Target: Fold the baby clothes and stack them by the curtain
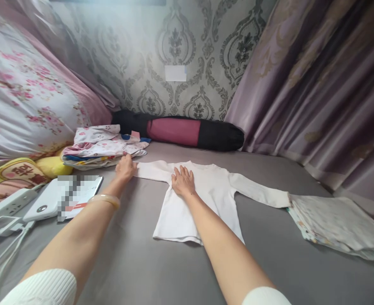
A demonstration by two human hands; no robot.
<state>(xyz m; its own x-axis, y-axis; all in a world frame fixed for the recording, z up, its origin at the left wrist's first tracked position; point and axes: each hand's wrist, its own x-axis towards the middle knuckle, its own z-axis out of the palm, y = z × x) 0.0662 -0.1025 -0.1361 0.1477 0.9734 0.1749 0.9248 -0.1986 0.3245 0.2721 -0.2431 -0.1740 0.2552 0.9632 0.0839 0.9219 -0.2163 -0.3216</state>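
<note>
A small white long-sleeved shirt [212, 203] lies spread on the grey sheet [126, 254], both sleeves stretched out sideways. At the cuff of its left-side sleeve, my left hand [126, 168] has its fingers closed on the fabric. My right hand [183, 180] rests flat on the shirt's upper chest, near the left armpit, with fingers stretched out. The other sleeve reaches right, and its cuff meets a folded stack of pale cloths [339, 224]. Just beyond my left hand sits a pile of folded printed clothes [101, 144].
A black and maroon roll-shaped bag [174, 132] lies along the patterned wall. On the left are a power strip [12, 203], a white power bank [47, 201], cables, a phone-like device [93, 186] and a yellow plush [51, 166]. Purple curtains [301, 84] hang at right.
</note>
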